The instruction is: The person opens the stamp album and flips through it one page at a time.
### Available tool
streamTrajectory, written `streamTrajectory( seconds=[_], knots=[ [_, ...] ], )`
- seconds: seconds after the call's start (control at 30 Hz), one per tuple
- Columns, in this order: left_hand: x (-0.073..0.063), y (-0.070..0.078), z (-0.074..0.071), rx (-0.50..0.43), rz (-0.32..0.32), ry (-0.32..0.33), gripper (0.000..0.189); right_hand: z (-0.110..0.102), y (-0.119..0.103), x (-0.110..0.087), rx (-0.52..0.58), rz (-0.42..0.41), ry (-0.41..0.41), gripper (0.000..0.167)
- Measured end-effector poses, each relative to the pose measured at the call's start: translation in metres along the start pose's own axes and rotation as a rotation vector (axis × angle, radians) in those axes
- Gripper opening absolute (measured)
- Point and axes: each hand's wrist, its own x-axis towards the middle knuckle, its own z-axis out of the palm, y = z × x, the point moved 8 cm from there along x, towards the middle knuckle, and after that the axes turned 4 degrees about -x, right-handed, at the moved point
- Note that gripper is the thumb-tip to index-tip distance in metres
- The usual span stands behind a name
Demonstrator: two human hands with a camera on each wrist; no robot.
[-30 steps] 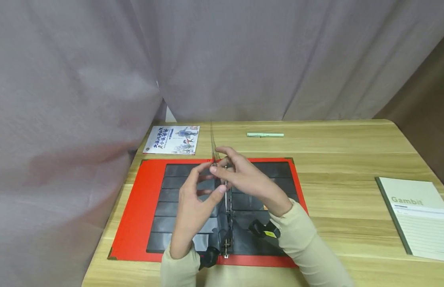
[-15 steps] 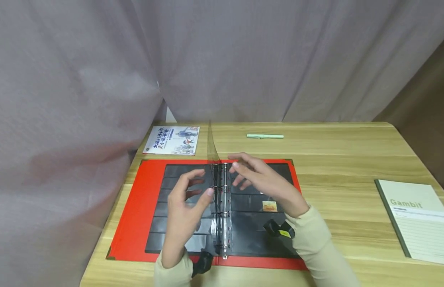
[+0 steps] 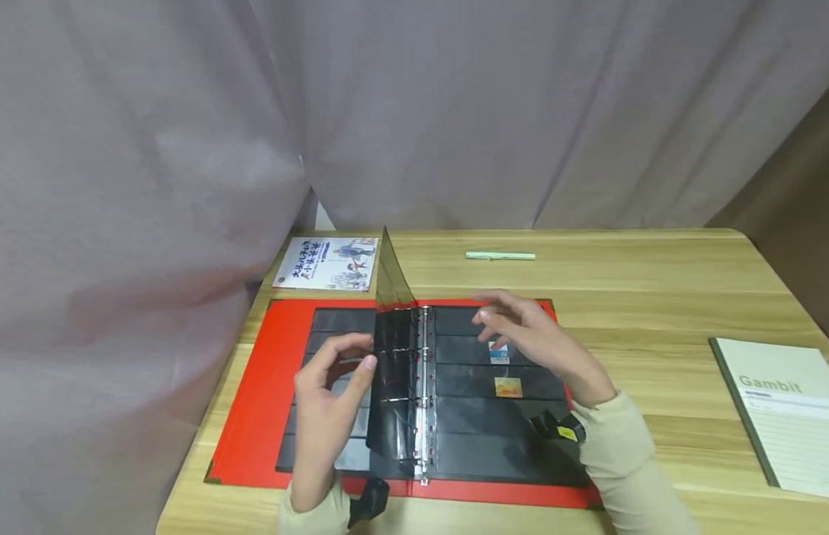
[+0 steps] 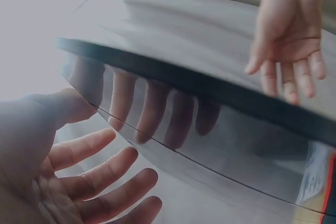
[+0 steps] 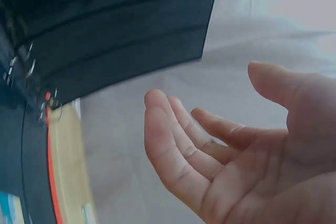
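Note:
A red ring binder (image 3: 243, 416) lies spread on the table, with black pocket pages on both sides of its metal rings (image 3: 424, 386). One dark, see-through pocket page (image 3: 395, 349) stands nearly upright from the rings, leaning left. My left hand (image 3: 330, 401) is at this page's left side, fingers loosely bent; the left wrist view shows the fingers (image 4: 105, 177) mirrored in its glossy surface, the thumb right at its edge. Over the right-hand page (image 3: 481, 446) hovers my right hand (image 3: 531, 338), relaxed and holding nothing. A blue stamp-like piece (image 3: 499, 353) and an orange one (image 3: 508, 387) sit in that page's pockets.
A picture booklet (image 3: 327, 264) lies behind the binder at left, and a pale green pen (image 3: 500, 255) lies at the back. At far right is a notebook (image 3: 782, 409) marked "Gambit". Grey curtain (image 3: 454, 119) hangs behind the table.
My hands have parted from the rings, the right moving right and the left moving left. The standing page has tipped further left, and the blue and orange pieces have come into full view.

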Motion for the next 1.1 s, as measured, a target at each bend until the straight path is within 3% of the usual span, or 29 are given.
streamTrajectory(
  seconds=[0.43,0.6,0.9,1.1],
  knots=[
    [-0.018,-0.004,-0.035,-0.074,-0.030,0.072,0.025,-0.022,0.027,0.006,-0.048,0.017,0.077,0.047],
    [-0.022,-0.007,-0.047,-0.033,-0.023,0.093,0.028,-0.024,0.035,0.008,-0.112,0.014,0.076,0.049],
    [-0.030,-0.012,-0.056,-0.003,-0.098,0.006,0.040,-0.029,0.060,0.013,-0.318,0.021,0.090,0.058],
    [-0.037,-0.019,-0.064,0.009,-0.148,-0.002,0.045,-0.035,0.087,0.011,-0.397,0.141,0.068,0.075]
  ],
)
